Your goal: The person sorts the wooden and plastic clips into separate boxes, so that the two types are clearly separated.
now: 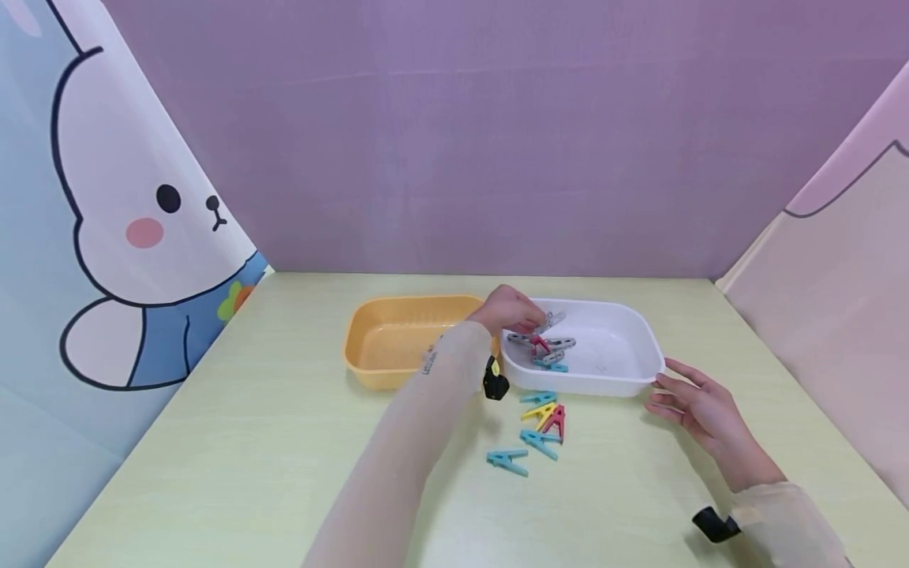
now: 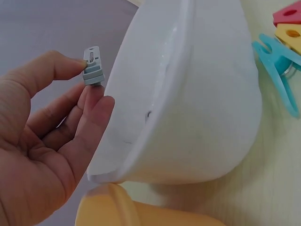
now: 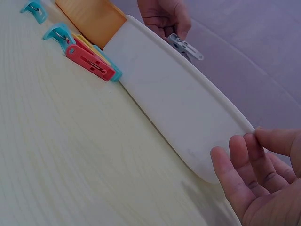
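My left hand (image 1: 513, 310) is over the left part of a white plastic basin (image 1: 618, 339). Between thumb and fingertips it pinches a grey clothespin (image 2: 93, 66), held above the basin's rim. Under it, several grey clothespins (image 1: 562, 344), a red clothespin (image 1: 540, 345) and a blue clothespin (image 1: 551, 367) lie in the basin. At the basin's near right corner, my right hand (image 1: 703, 410) pinches the rim between thumb and forefinger, the other fingers spread beside the outer wall.
A yellow-orange basin (image 1: 383, 339) stands against the white basin's left side, partly hidden by my left forearm. In front lie several loose clothespins on the table: blue ones (image 1: 507, 461), a yellow one (image 1: 540, 414) and a red one (image 1: 555, 424). A purple backdrop (image 1: 497, 158) rises behind.
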`<state>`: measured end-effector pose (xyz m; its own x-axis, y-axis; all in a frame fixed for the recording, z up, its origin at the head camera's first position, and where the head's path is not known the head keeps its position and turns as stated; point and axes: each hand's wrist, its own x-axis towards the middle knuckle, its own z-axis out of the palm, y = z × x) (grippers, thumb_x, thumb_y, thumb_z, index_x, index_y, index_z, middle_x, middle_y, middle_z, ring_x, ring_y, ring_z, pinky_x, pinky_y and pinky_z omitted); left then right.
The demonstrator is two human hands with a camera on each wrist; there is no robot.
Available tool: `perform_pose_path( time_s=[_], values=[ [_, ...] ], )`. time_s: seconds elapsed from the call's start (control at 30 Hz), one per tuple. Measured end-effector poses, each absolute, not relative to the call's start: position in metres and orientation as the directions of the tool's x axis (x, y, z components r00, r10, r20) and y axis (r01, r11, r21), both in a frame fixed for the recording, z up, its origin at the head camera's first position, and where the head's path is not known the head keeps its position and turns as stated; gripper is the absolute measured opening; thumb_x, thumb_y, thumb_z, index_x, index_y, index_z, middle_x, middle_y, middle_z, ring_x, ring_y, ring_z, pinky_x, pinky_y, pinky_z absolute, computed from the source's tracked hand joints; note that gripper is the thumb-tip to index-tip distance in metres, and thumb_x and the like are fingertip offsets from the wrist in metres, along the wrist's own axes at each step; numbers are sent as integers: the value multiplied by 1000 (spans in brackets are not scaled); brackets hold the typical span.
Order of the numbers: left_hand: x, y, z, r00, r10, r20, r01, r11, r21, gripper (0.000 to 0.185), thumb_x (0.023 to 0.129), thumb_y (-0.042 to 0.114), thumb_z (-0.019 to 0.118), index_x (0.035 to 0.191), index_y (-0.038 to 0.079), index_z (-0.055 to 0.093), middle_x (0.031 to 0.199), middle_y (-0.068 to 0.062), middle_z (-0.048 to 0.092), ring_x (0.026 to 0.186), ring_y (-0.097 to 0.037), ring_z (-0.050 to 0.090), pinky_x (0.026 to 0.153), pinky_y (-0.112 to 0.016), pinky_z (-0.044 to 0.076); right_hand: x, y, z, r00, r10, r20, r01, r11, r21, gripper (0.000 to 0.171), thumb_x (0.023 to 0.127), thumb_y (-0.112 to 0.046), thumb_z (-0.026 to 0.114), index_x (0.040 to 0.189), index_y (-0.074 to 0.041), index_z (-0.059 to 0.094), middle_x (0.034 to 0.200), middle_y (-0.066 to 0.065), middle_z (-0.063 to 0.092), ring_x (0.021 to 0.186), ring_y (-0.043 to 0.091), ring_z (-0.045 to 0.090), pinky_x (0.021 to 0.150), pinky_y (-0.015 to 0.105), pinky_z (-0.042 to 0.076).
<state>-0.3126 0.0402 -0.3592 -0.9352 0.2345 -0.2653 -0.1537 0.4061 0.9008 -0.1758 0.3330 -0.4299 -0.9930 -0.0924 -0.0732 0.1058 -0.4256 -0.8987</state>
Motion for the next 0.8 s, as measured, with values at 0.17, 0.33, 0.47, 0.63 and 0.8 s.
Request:
perform_pose_path(
  time_s=[0.17, 0.33, 0.47, 0.63, 0.8],
  values=[
    [-311, 41, -362, -932, 220, -286, -167, 439, 883, 6, 79, 9, 82, 81, 8, 77, 82, -3, 72, 81, -19, 67, 89, -38, 56, -175, 333, -430, -993, -89, -76, 107, -419, -901, 30, 100, 2, 54, 108, -20, 73, 89, 6, 72, 74, 18, 71, 73, 37, 62],
    [-311, 44, -366, -935, 214, -281, -146, 490, 859, 7, 79, 8, 83, 80, 8, 77, 78, -3, 72, 75, -18, 67, 82, -32, 58, -176, 333, -430, -993, -87, -74, 104, -420, -901, 30, 100, 2, 55, 107, -20, 73, 88, 6, 72, 74, 18, 71, 73, 37, 62],
    [-316, 46, -372, -938, 227, -263, -102, 543, 833, 7, 78, 9, 84, 78, 8, 77, 76, -1, 72, 72, -16, 66, 75, -28, 57, -176, 334, -431, -994, -88, -71, 102, -423, -900, 31, 100, 3, 53, 108, -20, 73, 88, 6, 72, 73, 18, 71, 73, 37, 62],
    [-320, 49, -377, -941, 240, -239, -43, 616, 787, 9, 77, 10, 86, 75, 11, 77, 75, 1, 71, 71, -15, 64, 69, -26, 55, -176, 334, -432, -993, -92, -73, 106, -434, -895, 33, 101, 4, 51, 108, -20, 73, 88, 6, 72, 73, 19, 71, 73, 37, 62],
    [-317, 49, -377, -946, 247, -210, -4, 638, 770, 9, 77, 6, 84, 84, 7, 78, 77, 0, 70, 69, -15, 65, 65, -25, 56, -176, 334, -432, -993, -93, -71, 105, -444, -890, 34, 101, 4, 50, 108, -19, 73, 88, 6, 72, 73, 19, 71, 72, 37, 62]
  ],
)
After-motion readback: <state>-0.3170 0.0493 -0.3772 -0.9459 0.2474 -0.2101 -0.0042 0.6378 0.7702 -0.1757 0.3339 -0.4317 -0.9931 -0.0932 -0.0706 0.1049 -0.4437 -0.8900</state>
